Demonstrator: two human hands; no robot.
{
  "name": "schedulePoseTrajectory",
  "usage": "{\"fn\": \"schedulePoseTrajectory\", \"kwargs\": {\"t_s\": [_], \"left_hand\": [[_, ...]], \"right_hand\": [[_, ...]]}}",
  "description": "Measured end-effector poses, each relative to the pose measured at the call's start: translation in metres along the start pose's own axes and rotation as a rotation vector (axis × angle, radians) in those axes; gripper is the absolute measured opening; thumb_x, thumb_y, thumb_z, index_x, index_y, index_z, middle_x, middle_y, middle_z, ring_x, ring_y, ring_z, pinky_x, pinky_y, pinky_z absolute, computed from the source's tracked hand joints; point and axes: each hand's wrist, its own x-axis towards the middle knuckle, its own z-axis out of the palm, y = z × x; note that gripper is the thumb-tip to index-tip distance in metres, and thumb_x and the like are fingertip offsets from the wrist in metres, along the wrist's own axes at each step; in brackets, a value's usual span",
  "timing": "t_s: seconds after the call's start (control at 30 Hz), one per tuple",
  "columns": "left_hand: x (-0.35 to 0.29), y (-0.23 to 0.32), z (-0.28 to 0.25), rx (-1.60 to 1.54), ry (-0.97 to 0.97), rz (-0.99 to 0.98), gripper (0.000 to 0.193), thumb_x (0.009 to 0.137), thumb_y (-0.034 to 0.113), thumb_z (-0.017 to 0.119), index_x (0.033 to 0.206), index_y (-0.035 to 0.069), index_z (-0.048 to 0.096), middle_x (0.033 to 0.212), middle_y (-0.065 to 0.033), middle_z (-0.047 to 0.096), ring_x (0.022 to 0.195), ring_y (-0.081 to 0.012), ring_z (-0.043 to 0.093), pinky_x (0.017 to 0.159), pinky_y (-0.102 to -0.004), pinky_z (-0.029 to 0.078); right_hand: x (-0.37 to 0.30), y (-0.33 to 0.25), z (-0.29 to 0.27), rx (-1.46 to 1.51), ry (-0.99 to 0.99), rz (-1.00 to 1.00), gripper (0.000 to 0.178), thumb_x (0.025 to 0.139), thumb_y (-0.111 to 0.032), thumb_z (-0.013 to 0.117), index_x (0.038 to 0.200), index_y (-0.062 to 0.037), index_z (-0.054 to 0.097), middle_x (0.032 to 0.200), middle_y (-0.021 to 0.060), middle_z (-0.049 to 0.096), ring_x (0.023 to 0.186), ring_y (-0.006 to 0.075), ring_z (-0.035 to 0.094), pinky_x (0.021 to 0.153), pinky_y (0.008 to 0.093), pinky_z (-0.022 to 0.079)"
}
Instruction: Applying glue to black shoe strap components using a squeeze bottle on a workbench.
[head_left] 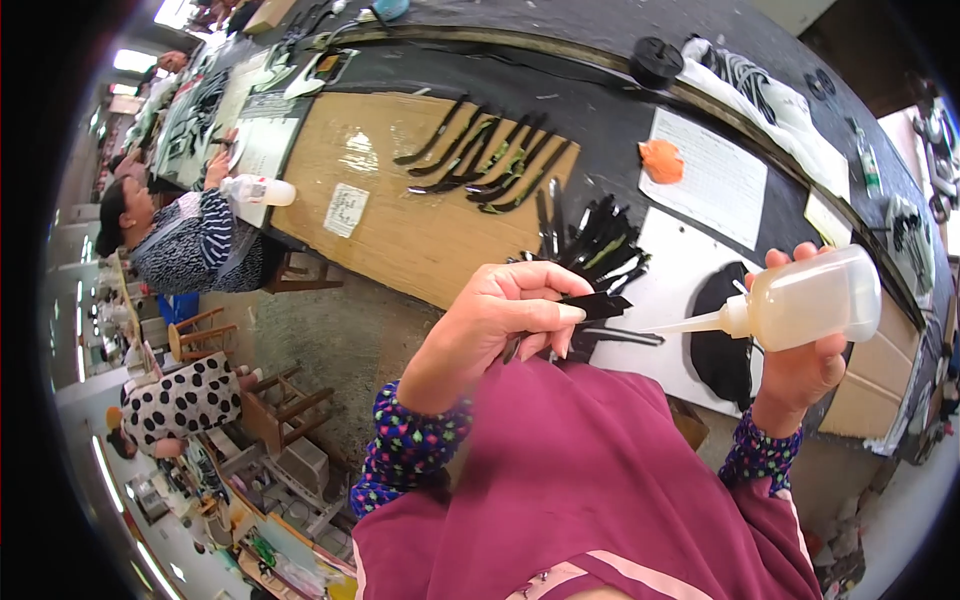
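Between the thumb and fingers of my left hand [510, 315] is a short black strip [603, 306], its free end pointing right. My right hand [800, 375] is wrapped round a translucent squeeze bottle [815, 298] of pale liquid, tipped on its side. The bottle's thin nozzle [685, 325] points left, its tip just right of the strip and apart from it. Just beyond my left hand lies a fanned pile of black strips [600, 240]. A black fabric piece [722, 335] rests on a white sheet [660, 265] behind the nozzle.
A brown cardboard sheet [330, 120] carries a row of black strips [490, 160] and a small paper label [346, 210]. Farther right are a printed paper [710, 175], an orange scrap [661, 161] and a black round object [656, 63]. At left, a co-worker [180, 235] sits at the table near another bottle [262, 190].
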Motion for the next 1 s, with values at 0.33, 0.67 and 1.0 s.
{"fn": "schedulePoseTrajectory", "kwargs": {"t_s": [0.33, 0.67, 1.0], "left_hand": [[0.05, 0.004, -0.231, 0.504, 0.672, 0.086, 0.019, 0.082, 0.011, 0.055, 0.097, -0.001, 0.053, 0.072, -0.0047, 0.06, 0.056, -0.005, 0.049, 0.05, -0.0179, 0.037], [0.257, 0.014, -0.389, 1.179, 0.942, 0.344, 0.016, 0.073, 0.014, 0.063, 0.081, 0.001, 0.058, 0.082, -0.0187, 0.06, 0.081, -0.0358, 0.057, 0.07, -0.042, 0.044], [0.287, -0.005, -0.384, 1.188, 1.097, 0.208, 0.02, 0.075, 0.026, 0.061, 0.089, 0.011, 0.06, 0.093, -0.0119, 0.059, 0.093, -0.0339, 0.052, 0.078, -0.0469, 0.04]], "right_hand": [[0.027, 0.038, 0.0, -0.131, 0.164, 0.099, 0.071, 0.072, -0.032, 0.067, 0.125, 0.0011, 0.033, 0.122, 0.0176, 0.042, 0.113, 0.0367, 0.043, 0.092, 0.0503, 0.037], [0.065, 0.066, 0.038, -0.255, 0.303, 0.13, 0.072, 0.073, -0.033, 0.066, 0.126, 0.0011, 0.031, 0.122, 0.0183, 0.041, 0.112, 0.0372, 0.042, 0.09, 0.0518, 0.038], [0.071, 0.069, 0.027, -0.262, 0.288, 0.157, 0.072, 0.076, -0.037, 0.062, 0.127, 0.0022, 0.03, 0.126, 0.0183, 0.037, 0.116, 0.0378, 0.039, 0.093, 0.0525, 0.036]]}}
